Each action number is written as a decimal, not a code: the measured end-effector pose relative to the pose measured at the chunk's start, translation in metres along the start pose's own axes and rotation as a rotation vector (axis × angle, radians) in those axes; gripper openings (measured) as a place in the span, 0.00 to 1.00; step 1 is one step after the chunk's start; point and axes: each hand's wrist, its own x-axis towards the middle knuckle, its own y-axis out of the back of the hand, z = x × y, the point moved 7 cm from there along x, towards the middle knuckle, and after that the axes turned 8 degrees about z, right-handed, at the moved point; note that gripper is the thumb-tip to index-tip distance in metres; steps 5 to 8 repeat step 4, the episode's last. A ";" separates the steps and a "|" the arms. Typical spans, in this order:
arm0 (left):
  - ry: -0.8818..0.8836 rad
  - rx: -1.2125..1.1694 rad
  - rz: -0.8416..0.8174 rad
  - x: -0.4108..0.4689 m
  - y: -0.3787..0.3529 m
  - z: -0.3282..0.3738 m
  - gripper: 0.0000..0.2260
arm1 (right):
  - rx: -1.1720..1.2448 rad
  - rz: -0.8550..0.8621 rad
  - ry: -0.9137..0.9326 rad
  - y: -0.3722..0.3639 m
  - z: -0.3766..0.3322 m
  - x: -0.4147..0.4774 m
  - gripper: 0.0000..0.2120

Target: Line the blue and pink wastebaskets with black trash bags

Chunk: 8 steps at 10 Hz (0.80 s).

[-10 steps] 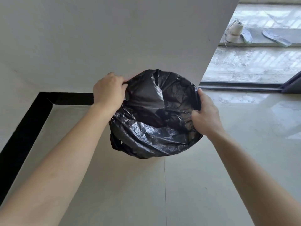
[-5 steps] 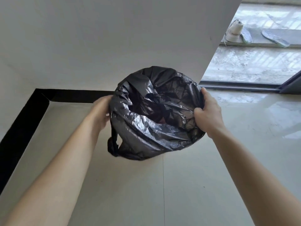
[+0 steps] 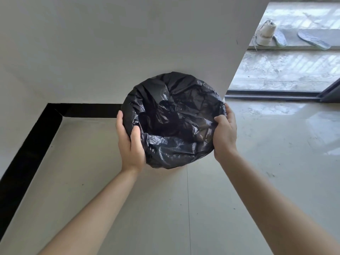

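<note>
Plastic, black and glossy, covers the whole of one round wastebasket: a single trash bag (image 3: 174, 122) is pulled over the rim and down the sides, so the basket's own colour cannot be told. The film is thin and heavily crinkled, catching pale highlights along its folds, and it sags into the hollow of the basket in loose pleats. The lined basket is held up in front of the wall, above the floor, its mouth tilted toward the camera.

Two bare hands grip it, one on each side. The left hand (image 3: 129, 142) is curled around the left rim, thumb pressed on the bag at the inner lip and fingers wrapped behind the outer side. The right hand (image 3: 225, 135) is likewise closed on the right rim, thumb lying over the edge on the plastic and fingers behind. Both forearms are bare.

Behind the basket stands a plain, matt white wall (image 3: 110, 43); a black skirting strip (image 3: 36, 140) runs along its foot and turns a corner at the left. The floor (image 3: 165, 208) is of large pale glossy tiles with thin joints. At the right a dark sliding-door track (image 3: 272, 95) borders a rougher grey outdoor surface, where one white shoe (image 3: 265, 34) and two flat grey insoles lie on a step.
</note>
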 end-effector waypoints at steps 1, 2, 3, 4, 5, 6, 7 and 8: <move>0.046 -0.002 -0.046 0.011 0.000 -0.007 0.27 | -0.146 -0.133 0.126 -0.006 -0.009 -0.003 0.32; 0.060 0.065 -0.115 0.028 0.000 -0.010 0.28 | -0.331 -0.219 0.265 -0.009 -0.017 0.001 0.35; 0.024 0.210 -0.161 0.028 0.001 -0.001 0.29 | -0.443 -0.270 0.334 -0.009 -0.026 -0.001 0.31; -0.175 0.396 -0.030 0.026 0.012 0.022 0.29 | -0.539 -0.281 0.432 -0.003 -0.036 0.003 0.26; -0.175 0.396 -0.030 0.026 0.012 0.022 0.29 | -0.539 -0.281 0.432 -0.003 -0.036 0.003 0.26; -0.175 0.396 -0.030 0.026 0.012 0.022 0.29 | -0.539 -0.281 0.432 -0.003 -0.036 0.003 0.26; -0.175 0.396 -0.030 0.026 0.012 0.022 0.29 | -0.539 -0.281 0.432 -0.003 -0.036 0.003 0.26; -0.175 0.396 -0.030 0.026 0.012 0.022 0.29 | -0.539 -0.281 0.432 -0.003 -0.036 0.003 0.26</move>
